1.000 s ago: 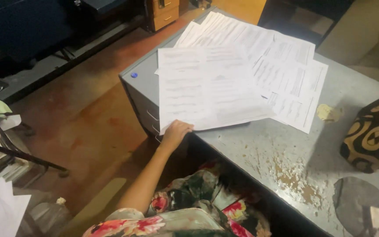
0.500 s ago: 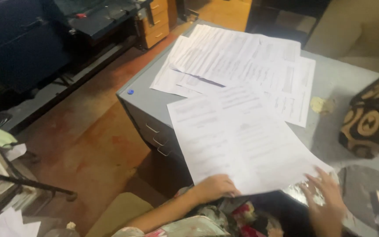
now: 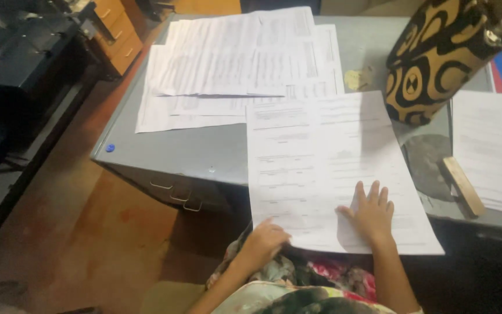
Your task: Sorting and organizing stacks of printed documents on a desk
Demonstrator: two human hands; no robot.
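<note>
A large white printed sheet [image 3: 326, 163] lies in front of me, its near part hanging over the edge of the grey metal desk [image 3: 193, 154]. My left hand [image 3: 265, 241] grips the sheet's near left corner. My right hand [image 3: 372, 212] rests flat on the sheet with fingers spread, close to its near edge. More printed sheets [image 3: 233, 58] lie spread in a loose pile at the desk's far left.
A black and tan patterned bag [image 3: 440, 55] stands at the far right of the desk. A wooden block [image 3: 463, 186] and another paper stack [image 3: 492, 148] lie to the right. Desk drawers [image 3: 175, 192] face left; a wooden drawer unit [image 3: 114, 29] stands beyond.
The large sheet has been pulled off the pile toward me and squared in front of me. My right hand came into view and now lies flat on it.
</note>
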